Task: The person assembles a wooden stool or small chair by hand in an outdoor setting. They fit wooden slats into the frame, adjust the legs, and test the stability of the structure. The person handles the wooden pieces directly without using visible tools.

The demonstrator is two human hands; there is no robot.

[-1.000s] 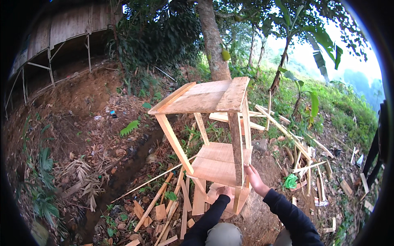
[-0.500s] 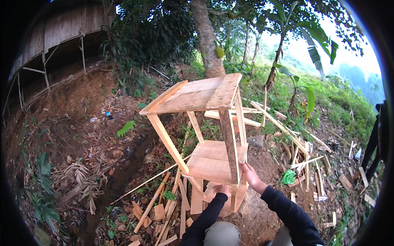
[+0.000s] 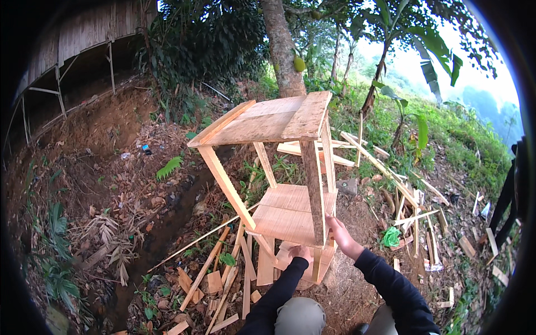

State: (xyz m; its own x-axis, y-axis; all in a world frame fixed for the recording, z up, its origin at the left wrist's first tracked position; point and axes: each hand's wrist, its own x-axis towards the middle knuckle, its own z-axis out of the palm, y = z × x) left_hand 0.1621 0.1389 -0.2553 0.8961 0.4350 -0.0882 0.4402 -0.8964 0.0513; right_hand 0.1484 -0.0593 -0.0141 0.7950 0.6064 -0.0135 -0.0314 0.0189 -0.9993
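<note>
A wooden shelf stand [image 3: 315, 190] with a plank top [image 3: 254, 125], a middle shelf [image 3: 287, 215] and a low bottom shelf [image 3: 326, 265] stands in front of me. It leans a little in the view. My right hand [image 3: 345, 239] is closed at its near right leg [image 3: 316, 195], level with the middle shelf, thumb up along the wood. Below the front edge of the middle shelf is my left hand [image 3: 301, 254], above the bottom shelf; its fingers are partly hidden, so their grip is unclear.
Loose wood strips [image 3: 215, 268] and offcuts lie left of the stand, and a pile of sticks [image 3: 413, 206] to the right. A crumpled green bag [image 3: 391, 237] sits near that pile. Behind rises a tree trunk [image 3: 283, 50]; a narrow ditch [image 3: 162, 240] runs down the left.
The whole view has shifted slightly, the scene sitting a little higher in it. My left hand's fingers look somewhat looser under the middle shelf. My right hand stays at the leg.
</note>
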